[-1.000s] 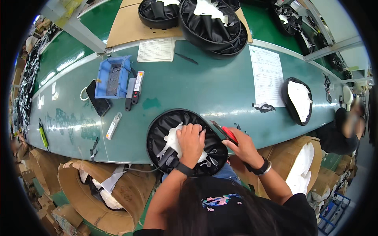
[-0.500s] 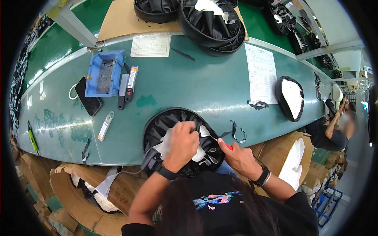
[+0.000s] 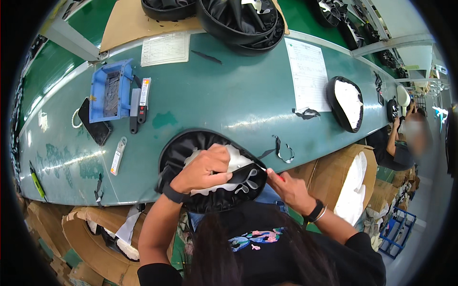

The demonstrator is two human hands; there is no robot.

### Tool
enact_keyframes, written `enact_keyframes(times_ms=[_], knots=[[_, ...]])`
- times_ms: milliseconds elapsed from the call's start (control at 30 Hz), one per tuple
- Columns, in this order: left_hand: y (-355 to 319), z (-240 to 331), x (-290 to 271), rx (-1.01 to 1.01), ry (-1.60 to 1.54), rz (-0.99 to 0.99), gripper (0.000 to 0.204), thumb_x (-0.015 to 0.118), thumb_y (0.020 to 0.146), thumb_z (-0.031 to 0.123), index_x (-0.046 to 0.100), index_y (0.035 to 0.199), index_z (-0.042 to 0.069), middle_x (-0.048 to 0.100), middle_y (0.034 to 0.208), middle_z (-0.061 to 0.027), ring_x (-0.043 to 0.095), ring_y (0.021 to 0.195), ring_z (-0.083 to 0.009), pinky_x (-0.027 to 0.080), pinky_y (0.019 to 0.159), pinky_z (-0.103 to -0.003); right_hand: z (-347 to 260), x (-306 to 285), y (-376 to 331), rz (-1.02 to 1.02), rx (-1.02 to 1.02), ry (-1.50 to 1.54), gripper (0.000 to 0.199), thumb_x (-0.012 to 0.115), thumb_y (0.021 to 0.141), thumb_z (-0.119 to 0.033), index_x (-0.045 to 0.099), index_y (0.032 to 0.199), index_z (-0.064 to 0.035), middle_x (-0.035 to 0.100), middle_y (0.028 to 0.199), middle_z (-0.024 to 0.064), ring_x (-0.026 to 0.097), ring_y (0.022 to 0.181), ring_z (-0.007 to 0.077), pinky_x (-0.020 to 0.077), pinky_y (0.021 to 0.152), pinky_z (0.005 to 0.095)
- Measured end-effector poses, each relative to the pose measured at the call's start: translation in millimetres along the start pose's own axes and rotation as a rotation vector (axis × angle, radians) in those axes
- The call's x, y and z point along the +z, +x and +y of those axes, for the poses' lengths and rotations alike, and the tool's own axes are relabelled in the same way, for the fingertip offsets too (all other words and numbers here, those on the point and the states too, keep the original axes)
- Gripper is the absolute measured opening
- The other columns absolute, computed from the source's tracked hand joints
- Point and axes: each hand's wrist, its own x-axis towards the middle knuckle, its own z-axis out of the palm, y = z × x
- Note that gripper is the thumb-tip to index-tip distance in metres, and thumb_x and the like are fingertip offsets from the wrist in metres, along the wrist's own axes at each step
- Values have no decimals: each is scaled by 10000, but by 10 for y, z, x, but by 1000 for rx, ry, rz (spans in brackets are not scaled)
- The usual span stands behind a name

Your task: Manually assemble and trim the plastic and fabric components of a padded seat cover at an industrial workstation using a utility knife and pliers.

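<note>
A person at a long green bench works on a round black fabric piece with a white inner layer, which lies at the near edge of the bench, directly in front of the body and partly overhanging it. The left hand rests on top of the piece, its grip closed with fingers curled down over the white layer and pinning it against the black rim. The right hand, just right of the piece, has its grip closed around a slim red-handled tool whose pale tip touches the piece's right edge. Black trimmings lie on the bench just right of the piece. At the far left sit a blue tray, a dark phone and a black-and-grey cutter. Two printed sheets lie farther off, one at the far middle and one to the right, beside another black-and-white piece. Stacked black pieces fill the far side. Cardboard boxes stand below the near edge. Another person sits at the far right.
</note>
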Motion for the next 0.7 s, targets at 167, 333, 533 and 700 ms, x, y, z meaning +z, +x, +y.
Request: enact_keyframes(times_ms=[167, 333, 533, 700], knots=[[214, -3, 531, -118, 400, 41, 375, 678, 822, 323, 559, 625, 26, 502, 601, -84, 483, 584, -257, 345, 576, -337, -74, -175, 225, 41, 45, 115, 546, 590, 876, -132, 427, 1394, -197, 496, 746, 111, 544, 517, 292, 459, 446, 403], [152, -245, 224, -205, -511, 297, 316, 701, 788, 136, 473, 613, 4, 389, 622, -28, 437, 672, -164, 365, 617, -311, -243, 65, -14, 35, 186, 152, 583, 596, 878, -155, 385, 1421, -155, 579, 853, 149, 587, 577, 336, 482, 481, 436], [329, -38, 208, -301, -125, 345, 259, 652, 788, 142, 480, 618, 50, 516, 730, -68, 547, 707, -182, 433, 623, -329, -274, -101, 252, 41, 231, 91, 563, 572, 890, -181, 387, 1422, -201, 569, 784, 119, 579, 547, 333, 460, 465, 449], [487, -224, 344, -232, 883, 206, 129, 658, 702, 144, 572, 644, 66, 550, 724, -62, 526, 697, -236, 381, 642, -337, -43, -415, 794, 39, 62, 93, 533, 569, 894, -193, 405, 1401, -214, 566, 765, 123, 570, 531, 329, 462, 474, 437]])
